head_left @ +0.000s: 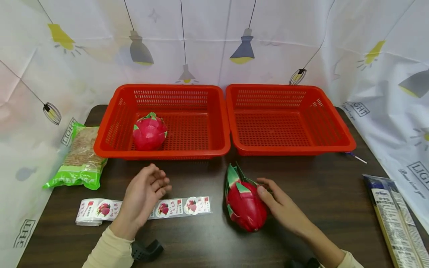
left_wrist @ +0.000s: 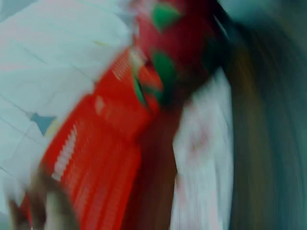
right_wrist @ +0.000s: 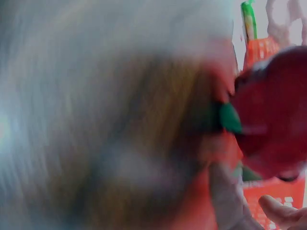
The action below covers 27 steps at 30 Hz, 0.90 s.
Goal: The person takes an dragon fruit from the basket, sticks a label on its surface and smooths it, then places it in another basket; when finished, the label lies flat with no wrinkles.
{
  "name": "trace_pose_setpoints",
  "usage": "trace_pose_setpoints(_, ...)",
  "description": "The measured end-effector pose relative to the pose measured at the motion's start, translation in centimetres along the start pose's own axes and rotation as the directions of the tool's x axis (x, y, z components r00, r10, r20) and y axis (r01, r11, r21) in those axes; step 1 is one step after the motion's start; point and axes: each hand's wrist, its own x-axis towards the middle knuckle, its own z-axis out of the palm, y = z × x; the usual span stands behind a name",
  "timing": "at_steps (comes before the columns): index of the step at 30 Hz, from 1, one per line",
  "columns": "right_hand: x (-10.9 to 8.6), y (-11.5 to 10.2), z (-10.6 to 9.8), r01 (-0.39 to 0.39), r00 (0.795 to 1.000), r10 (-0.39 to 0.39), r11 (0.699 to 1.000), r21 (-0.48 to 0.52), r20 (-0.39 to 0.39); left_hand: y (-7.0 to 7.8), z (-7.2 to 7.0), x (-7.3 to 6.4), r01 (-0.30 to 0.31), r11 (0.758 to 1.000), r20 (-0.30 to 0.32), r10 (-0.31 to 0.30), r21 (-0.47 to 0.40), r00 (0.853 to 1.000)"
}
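A red dragon fruit (head_left: 246, 204) with green-tipped scales lies tilted on the dark table, its leafy end toward the baskets. My right hand (head_left: 285, 208) is at its right side, thumb tip against the skin and fingers loosely extended near the leaves. In the blurred right wrist view the dragon fruit (right_wrist: 273, 115) looms close above the fingers. To the left, my left hand (head_left: 142, 193) hovers over a strip of dragon fruit stickers (head_left: 194, 206), fingers loosely bent, holding nothing. Another dragon fruit (head_left: 149, 133) sits inside the left red basket (head_left: 161, 153).
Beside the left basket stands a second red basket (head_left: 295, 149) with nothing in it. A green-and-clear bag (head_left: 80, 160) lies at the far left. Flat printed packages (head_left: 397, 223) lie along the right edge, and a thin pen-like stick (head_left: 356, 157) pokes out near the right basket.
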Motion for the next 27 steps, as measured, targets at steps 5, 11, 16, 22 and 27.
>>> trace_pose_setpoints(5,-0.5,-0.3,-1.5,0.158,0.974,-0.167,0.985,-0.069,-0.15,-1.5,-0.1,-2.1,-0.371,0.347,0.32,0.195,0.862,0.927)
trace_pose_setpoints(11,-0.5,-1.9,-1.2,0.357,0.868,-0.367,0.929,-0.093,-0.334,-3.5,0.5,-2.4,-0.399,-0.157,0.424,0.187,0.903,0.886)
trace_pose_setpoints(16,0.0,-3.3,-0.1,0.459,0.814,-0.436,0.888,-0.037,-0.383,-4.3,0.2,-2.3,-0.395,-0.219,0.437,0.198,0.892,0.877)
trace_pose_setpoints(22,0.2,-4.2,0.4,0.497,0.792,-0.466,0.868,-0.028,-0.395,-4.5,0.1,-2.4,-0.417,-0.3,0.49,0.237,0.858,0.839)
trace_pose_setpoints(27,0.3,-5.0,0.6,0.527,0.789,-0.497,0.85,-0.019,-0.361,-4.0,0.3,-2.9,-0.398,-0.38,0.508,0.254,0.835,0.823)
